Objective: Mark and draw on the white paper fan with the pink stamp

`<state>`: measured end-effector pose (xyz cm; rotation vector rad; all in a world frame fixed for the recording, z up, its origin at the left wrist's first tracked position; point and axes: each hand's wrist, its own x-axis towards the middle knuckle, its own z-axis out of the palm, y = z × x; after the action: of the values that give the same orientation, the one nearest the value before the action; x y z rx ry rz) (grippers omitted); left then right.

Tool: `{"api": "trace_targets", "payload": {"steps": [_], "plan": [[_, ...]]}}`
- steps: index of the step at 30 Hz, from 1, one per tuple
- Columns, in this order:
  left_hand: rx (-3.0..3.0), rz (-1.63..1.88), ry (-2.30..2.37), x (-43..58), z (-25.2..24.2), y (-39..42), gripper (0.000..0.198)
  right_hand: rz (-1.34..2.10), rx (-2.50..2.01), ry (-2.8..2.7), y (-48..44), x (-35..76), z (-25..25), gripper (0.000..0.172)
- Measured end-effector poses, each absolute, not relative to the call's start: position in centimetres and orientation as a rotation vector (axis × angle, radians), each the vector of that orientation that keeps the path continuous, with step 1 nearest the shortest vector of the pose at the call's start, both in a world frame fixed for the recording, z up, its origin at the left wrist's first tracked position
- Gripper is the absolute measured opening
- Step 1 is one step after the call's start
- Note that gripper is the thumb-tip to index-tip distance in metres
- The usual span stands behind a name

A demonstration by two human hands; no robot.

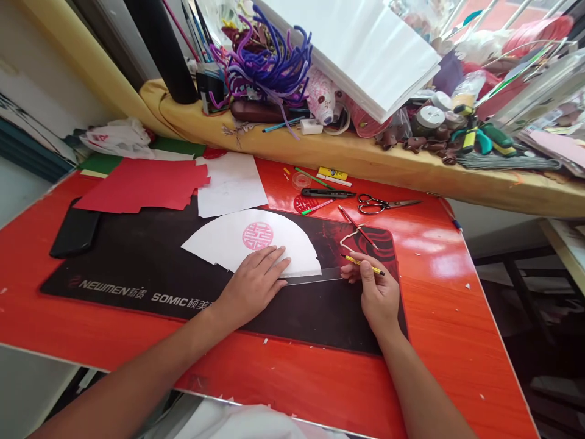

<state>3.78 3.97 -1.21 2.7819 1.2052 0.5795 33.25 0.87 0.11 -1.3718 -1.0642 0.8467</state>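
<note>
A white paper fan shape (297, 244) with a red round Chinese-character emblem (258, 236) lies on the black desk mat (150, 256). Flat over its lower part, my left hand (253, 283) presses with fingers stretched out. Along the fan's lower right edge runs a clear ruler (315, 278); its left end goes under or beside my left fingers. My right hand (377, 292) pinches a yellow pen with black ends (361, 264), and its fingertips are at the ruler's right end. Just beyond that hand lie a cream cord (348, 239) and a red pencil (359, 228).
Scissors (388, 203), a black utility knife (328, 192), a tape roll (301, 180) and a red paper cutout (305, 204) lie behind the mat. Red paper (141, 186) and white paper (231, 183) are at the back left, near a black case (75, 230). A cluttered ledge (274, 143) borders the red table.
</note>
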Motion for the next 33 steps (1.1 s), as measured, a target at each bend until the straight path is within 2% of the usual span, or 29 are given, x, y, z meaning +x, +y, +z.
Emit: {"api": "trace_targets", "payload": {"steps": [4, 8, 14, 22, 33], "plan": [[2.759, 0.627, 1.219, 3.6, -0.4, 3.4, 0.030, 0.859, -1.373, -1.042, 1.0, 33.3, 0.2, 0.045], [2.716, 0.639, 1.240, 4.3, 0.3, 2.7, 0.012, 0.863, -1.386, -1.037, 1.0, 33.3, 0.2, 0.046], [2.507, 0.712, 1.181, 4.5, 0.6, 1.8, 0.022, 0.868, -1.389, -1.039, 0.9, 33.4, 0.3, 0.046], [1.729, 0.666, 1.308, 3.5, 1.9, 1.8, 0.023, 0.868, -1.388, -1.021, 1.0, 33.4, 0.1, 0.047], [1.532, 0.669, 1.280, 3.6, 3.1, 2.2, 0.030, 0.871, -1.392, -1.046, 0.9, 33.5, 0.1, 0.045]]}}
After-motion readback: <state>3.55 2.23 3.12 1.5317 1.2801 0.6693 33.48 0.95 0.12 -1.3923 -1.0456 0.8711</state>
